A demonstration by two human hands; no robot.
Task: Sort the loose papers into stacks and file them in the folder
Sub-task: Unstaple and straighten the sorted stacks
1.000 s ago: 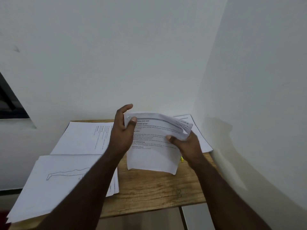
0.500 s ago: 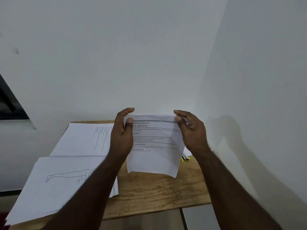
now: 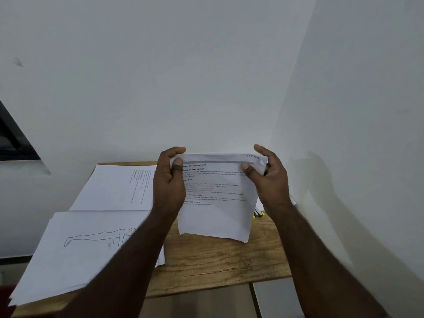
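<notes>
Above the brown wooden table [image 3: 220, 267], the left hand [image 3: 168, 187] and right hand [image 3: 269, 180] pinch the top corners of a thin bundle of white printed sheets [image 3: 218, 203]. I judge it light, limp and slippery, so gripping both upper corners keeps the pages together.

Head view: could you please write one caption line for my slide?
Both hands, left hand and right hand, hold a printed sheet upright above a wooden table.

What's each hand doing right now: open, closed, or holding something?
Left hand: closed, thumb and fingers pinching the top left corner of the printed sheet.
Right hand: closed on the same sheet, thumb pressing its top right corner.
</notes>
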